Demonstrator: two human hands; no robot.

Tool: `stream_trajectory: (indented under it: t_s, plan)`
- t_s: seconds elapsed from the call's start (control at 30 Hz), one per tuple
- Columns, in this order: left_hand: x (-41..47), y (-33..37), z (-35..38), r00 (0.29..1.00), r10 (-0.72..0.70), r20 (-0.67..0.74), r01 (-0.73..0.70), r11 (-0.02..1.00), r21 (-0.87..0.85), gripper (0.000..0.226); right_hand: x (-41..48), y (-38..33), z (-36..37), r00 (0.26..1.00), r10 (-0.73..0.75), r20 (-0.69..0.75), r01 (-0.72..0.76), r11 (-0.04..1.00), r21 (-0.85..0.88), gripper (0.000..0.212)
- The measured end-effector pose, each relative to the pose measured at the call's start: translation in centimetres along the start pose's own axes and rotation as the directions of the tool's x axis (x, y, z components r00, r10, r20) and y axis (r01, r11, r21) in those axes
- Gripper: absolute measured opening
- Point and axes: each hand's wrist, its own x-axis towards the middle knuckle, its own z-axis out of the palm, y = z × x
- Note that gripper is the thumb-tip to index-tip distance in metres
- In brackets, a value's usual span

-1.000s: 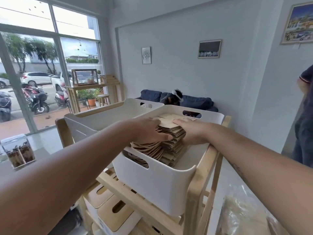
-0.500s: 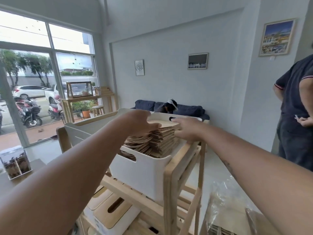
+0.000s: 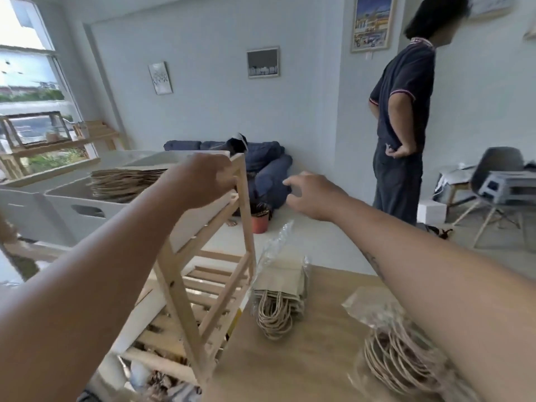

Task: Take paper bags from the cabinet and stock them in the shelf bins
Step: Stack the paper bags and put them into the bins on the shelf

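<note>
Both your bare arms reach forward: your left hand (image 3: 203,181) curls loosely, knuckles up, while your right hand (image 3: 314,195) hangs in mid-air, fingers (image 3: 293,184) spread, slightly bent and empty.

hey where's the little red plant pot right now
In the head view the red plant pot sits on the floor near the middle of the frame, just right of the wooden shelf post, in front of the dark blue sofa.

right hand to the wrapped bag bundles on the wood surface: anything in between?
Nothing visible. The right hand is empty and in the air above the near bundle and the second bundle. Clear plastic wrap partly covers both.
</note>
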Motion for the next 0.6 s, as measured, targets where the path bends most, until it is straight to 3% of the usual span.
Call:
stream_trajectory:
  t_s: [0.2, 0.33, 0.47, 0.6]
  plan:
    - [-4.0, 8.3, 6.7, 0.999, 0.041, 0.015, -0.037, 0.982, -0.185, 0.026, -8.8, 10.1, 2.5, 0.980, 0.199, -0.004, -0.197, 0.972, 0.127, 0.048]
    - [-6.8, 11.7, 13.0, 0.987, 0.077, 0.143, -0.041, 0.971, -0.237, 0.040, -15.4, 15.4, 6.0, 0.946, 0.324, 0.024, -0.324, 0.937, 0.128, 0.047]
    - [-9.4, 14.3, 18.8, 0.929, 0.157, 0.334, -0.074, 0.966, -0.247, 0.050, -20.9, 18.1, 8.4, 0.914, 0.401, 0.064, -0.402, 0.915, 0.014, 0.051]
    - [-10.7, 16.4, 23.7, 0.856, 0.302, 0.419, -0.206, 0.943, -0.260, 0.057, -24.9, 19.0, 10.3, 0.885, 0.458, 0.083, -0.454, 0.889, -0.058, 0.068]
